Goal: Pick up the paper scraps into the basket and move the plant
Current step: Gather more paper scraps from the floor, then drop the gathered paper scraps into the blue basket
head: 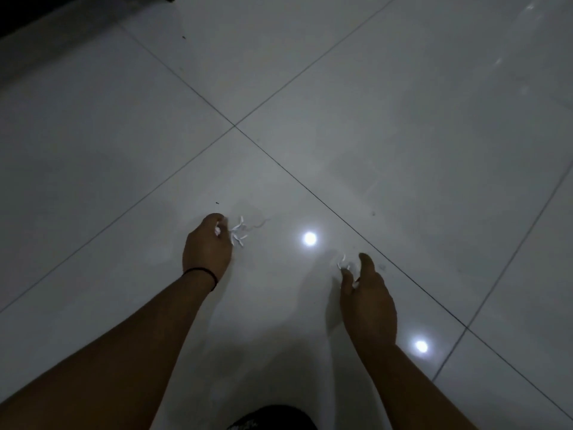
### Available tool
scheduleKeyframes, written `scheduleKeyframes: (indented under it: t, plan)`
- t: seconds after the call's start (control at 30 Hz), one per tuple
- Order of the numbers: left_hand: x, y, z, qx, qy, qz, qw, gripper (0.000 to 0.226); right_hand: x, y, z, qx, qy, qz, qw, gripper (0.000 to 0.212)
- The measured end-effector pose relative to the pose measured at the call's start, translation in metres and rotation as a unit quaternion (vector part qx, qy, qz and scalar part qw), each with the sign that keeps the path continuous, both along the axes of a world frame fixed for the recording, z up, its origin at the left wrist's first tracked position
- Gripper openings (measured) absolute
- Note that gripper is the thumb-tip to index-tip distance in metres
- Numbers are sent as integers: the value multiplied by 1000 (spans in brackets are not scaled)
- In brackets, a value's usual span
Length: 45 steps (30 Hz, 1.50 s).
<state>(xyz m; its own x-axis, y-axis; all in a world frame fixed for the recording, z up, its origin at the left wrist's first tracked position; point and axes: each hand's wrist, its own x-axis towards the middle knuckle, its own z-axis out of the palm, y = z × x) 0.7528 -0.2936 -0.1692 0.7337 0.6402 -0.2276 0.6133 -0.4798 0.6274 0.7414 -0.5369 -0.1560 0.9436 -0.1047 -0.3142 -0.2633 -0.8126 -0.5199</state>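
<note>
Left hand curled, pinching white scraps low over the floor; right hand half spread, thumb and finger at another scrap. No readable writing. Glossy grey tiles, dark grout, two lamp reflections, dim room.

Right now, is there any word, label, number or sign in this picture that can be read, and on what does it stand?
None: no readable text.
The floor tiles, the paper scraps, the left hand and the right hand carry no writing.
The dark patterned object at the bottom edge is too blurred to read.
</note>
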Motion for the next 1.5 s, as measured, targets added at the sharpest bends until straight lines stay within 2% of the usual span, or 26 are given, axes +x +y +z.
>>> scheduleKeyframes:
  t: [0.1,0.2,0.33,0.43,0.53,0.6,0.63,0.7,0.77,0.9,1.0,1.1,1.2,1.33,1.43,1.5]
  plan:
    - [6,-5,-3,42,99,-100,989,44,3,-2,-2,-22,32,-2,999,58]
    - [12,-6,-10,23,145,-126,981,57,7,-6,-7,-53,86,7,995,65]
    - [13,-6,-16,49,159,-158,973,43,12,-7,-12,-59,109,27,992,61]
    - [6,-8,-17,63,108,-144,982,27,18,-6,-21,-66,119,48,990,50]
    - [0,-14,-11,-21,53,-104,993,16,21,-6,-31,-61,109,99,987,33]
    - [-2,-19,-8,-73,32,-93,993,8,20,-7,-32,-52,91,101,989,30]
    - [-2,-22,-6,-100,19,-82,991,12,19,-8,-32,-42,83,89,992,30]
    - [-3,-25,-5,-145,24,-51,988,40,18,-12,-28,-5,73,65,995,34]
    - [-3,-28,-2,-175,23,-21,984,41,19,-18,-19,21,68,39,997,34]
    - [1,-40,13,-169,16,-20,985,19,26,-30,9,35,37,1,999,31]
    - [5,-51,36,-213,1,-24,977,26,33,-35,38,56,11,2,998,22]
    - [10,-65,72,-199,-14,-11,980,46,38,-37,75,64,35,27,997,24]
    - [17,-78,112,-240,-19,34,970,55,42,-36,115,62,44,30,997,27]
    - [20,-95,160,-345,-73,63,934,40,43,-40,167,76,26,17,997,25]
    - [18,-111,193,-406,-102,7,908,16,39,-52,205,50,-4,17,999,24]
    - [11,-123,212,-415,-112,-42,902,16,30,-64,231,35,-35,19,999,33]
